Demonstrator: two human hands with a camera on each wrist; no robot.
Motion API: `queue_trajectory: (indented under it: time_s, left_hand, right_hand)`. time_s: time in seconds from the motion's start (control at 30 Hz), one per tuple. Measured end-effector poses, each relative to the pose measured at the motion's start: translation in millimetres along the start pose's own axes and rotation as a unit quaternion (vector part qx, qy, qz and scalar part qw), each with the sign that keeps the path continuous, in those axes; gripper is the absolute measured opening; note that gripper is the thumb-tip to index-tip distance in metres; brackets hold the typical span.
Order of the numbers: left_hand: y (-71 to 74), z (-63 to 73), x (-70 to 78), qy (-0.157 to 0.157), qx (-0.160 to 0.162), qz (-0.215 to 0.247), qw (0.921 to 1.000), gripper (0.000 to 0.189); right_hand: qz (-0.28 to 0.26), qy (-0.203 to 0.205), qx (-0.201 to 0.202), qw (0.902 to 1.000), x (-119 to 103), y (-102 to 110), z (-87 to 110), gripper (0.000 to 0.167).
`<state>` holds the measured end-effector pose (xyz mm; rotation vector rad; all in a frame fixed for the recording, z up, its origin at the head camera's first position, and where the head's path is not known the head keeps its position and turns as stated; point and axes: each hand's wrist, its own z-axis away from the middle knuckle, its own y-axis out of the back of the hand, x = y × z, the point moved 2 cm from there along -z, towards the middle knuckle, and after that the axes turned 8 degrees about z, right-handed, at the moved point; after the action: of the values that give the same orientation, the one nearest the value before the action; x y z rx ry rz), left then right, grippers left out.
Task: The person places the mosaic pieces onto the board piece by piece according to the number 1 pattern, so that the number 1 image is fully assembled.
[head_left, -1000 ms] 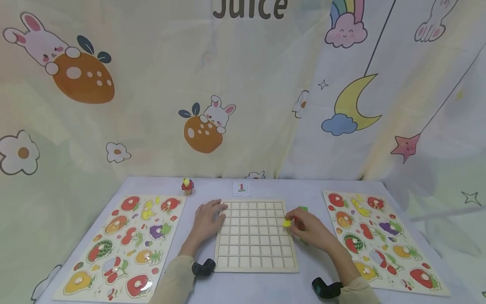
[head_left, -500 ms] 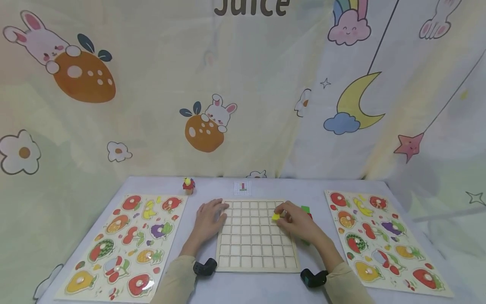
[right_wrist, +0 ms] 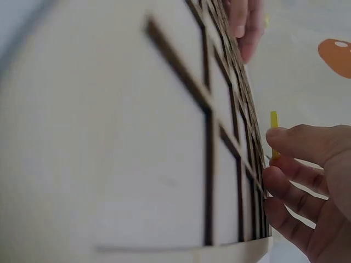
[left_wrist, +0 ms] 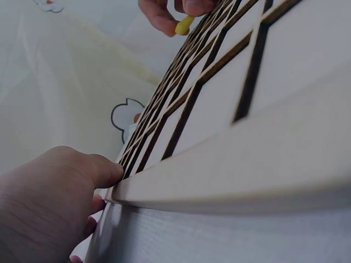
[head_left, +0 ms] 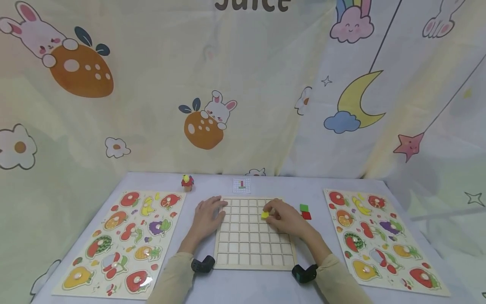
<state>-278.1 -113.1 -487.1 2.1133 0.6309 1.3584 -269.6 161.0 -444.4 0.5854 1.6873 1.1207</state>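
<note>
A pale wooden grid board (head_left: pixel 239 237) lies in the middle of the table. Between the thumb and fingertips of my right hand (head_left: pixel 285 217) is a small yellow square tile (head_left: pixel 265 215), held over the upper right cells. In the right wrist view the tile (right_wrist: pixel 275 121) shows edge-on, pinched close to the grid. My left hand (head_left: pixel 206 217) rests at the board's upper left edge, its fingers relaxed; the left wrist view has the thumb against the rim. Just right of the board lie a green tile (head_left: pixel 304 207) and a red tile (head_left: pixel 306 215).
Behind the board is a small card (head_left: pixel 241 185) printed with a coloured grid pattern. A small red and yellow figure (head_left: pixel 187 183) stands at the back left. Fruit puzzle boards flank the grid on the left (head_left: pixel 123 228) and the right (head_left: pixel 376 228).
My right hand has carried the yellow tile leftward from the board's right edge to over its upper right cells, uncovering the green and red tiles. The left hand stays in place.
</note>
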Motion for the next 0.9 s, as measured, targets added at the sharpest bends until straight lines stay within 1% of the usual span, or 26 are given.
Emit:
queue_trajectory:
  time_s: [0.07,0.2,0.33,0.43,0.67,0.9]
  left_hand:
    - [0.4,0.2,-0.1,-0.001,0.0,0.002,1.0,0.027]
    - [0.4,0.7,0.0,-0.003,0.001,0.008,1.0,0.027]
    - [0.6,1.5,0.3,-0.002,0.005,0.013,0.9999,0.027]
    - [0.4,1.7,0.5,-0.007,0.008,0.013,0.9999,0.027]
    - [0.9,1.9,-0.4,-0.003,0.009,0.013,0.9999,0.027]
    - [-0.1,2.1,-0.2,-0.01,0.011,0.013,0.9998,0.027]
  right_hand:
    - [0.003,0.002,-0.002,1.0,-3,2,-1.1,0.022]
    - [0.006,0.02,-0.001,0.9998,-9,5,-4.7,0.024]
    - [0.005,0.039,-0.002,0.9992,-10,2,-12.7,0.024]
    - [0.002,0.038,-0.006,0.9993,-12,-3,-19.5,0.024]
    - [-0.002,0.022,-0.012,0.9997,-20,-12,-32.2,0.02]
    - [-0.004,0.017,-0.022,0.9996,-24,-17,-39.5,0.019]
